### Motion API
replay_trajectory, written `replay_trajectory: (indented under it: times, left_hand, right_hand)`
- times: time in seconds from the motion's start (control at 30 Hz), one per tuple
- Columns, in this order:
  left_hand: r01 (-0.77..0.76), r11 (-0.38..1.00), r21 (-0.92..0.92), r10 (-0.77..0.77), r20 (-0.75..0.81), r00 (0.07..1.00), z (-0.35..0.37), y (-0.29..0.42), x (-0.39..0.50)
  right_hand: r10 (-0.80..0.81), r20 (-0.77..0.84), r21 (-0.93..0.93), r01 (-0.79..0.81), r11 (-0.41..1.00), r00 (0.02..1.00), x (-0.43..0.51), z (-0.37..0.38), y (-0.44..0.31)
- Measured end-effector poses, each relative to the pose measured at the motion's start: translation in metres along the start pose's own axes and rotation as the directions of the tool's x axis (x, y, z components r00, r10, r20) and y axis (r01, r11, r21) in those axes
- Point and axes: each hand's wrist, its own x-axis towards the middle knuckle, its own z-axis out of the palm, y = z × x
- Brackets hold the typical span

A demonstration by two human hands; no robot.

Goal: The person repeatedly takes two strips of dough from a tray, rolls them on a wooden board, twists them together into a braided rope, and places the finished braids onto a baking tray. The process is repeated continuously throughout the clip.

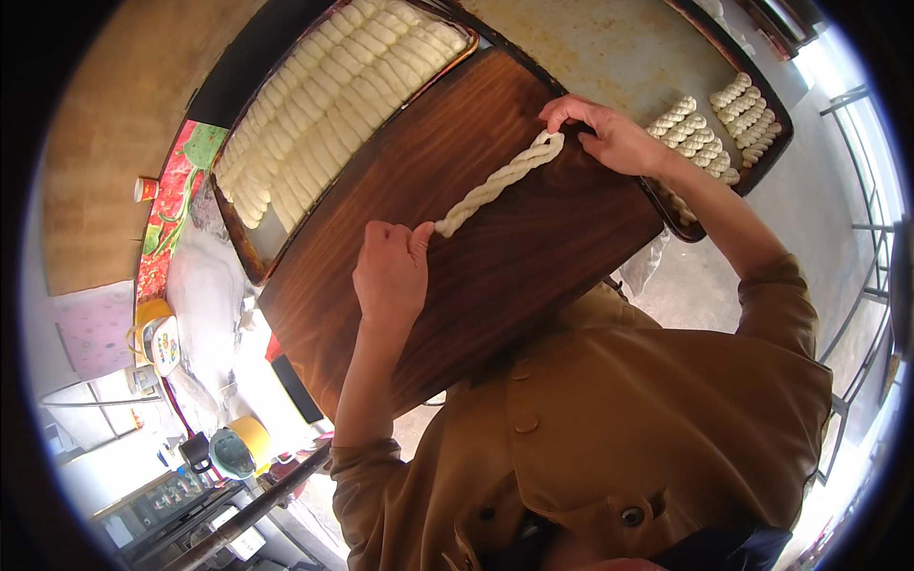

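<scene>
A twisted rope of pale dough (496,182) stretches between my two hands over a dark wooden board (457,300). My left hand (393,268) pinches its near-left end between thumb and forefinger. At the far right, the looped end of the dough hangs from the fingers of my right hand (603,135), with the loop's hole showing. Whether the middle of the rope rests on the wood or hangs just above it, I cannot tell.
Beyond the board lies a metal tray (268,243) packed with rows of plain dough strips (335,93). Another large baking tray (571,43), at upper right, bears several twisted dough pieces (689,132). A yellow pail (250,439) and a dark mug (194,451) stand at lower left.
</scene>
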Motion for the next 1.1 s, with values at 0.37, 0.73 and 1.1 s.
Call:
replay_trajectory:
  times: [0.37,0.73,1.1]
  left_hand:
    - [-0.344,0.909,-0.237,0.339,-0.065,0.939,0.02,0.022,0.047]
    - [-0.725,0.601,-0.336,0.702,-0.211,0.68,0.093,0.198,0.127]
    - [-0.414,0.786,-0.459,0.559,0.243,0.793,0.129,0.238,0.128]
  right_hand:
    - [-0.082,0.038,-0.322,0.089,0.942,0.996,-0.011,0.012,-0.012]
    - [0.036,-0.348,-0.613,-0.256,0.747,0.937,-0.077,-0.128,0.065]
    - [0.224,-0.193,-0.655,-0.295,0.696,0.955,-0.09,-0.127,0.08]
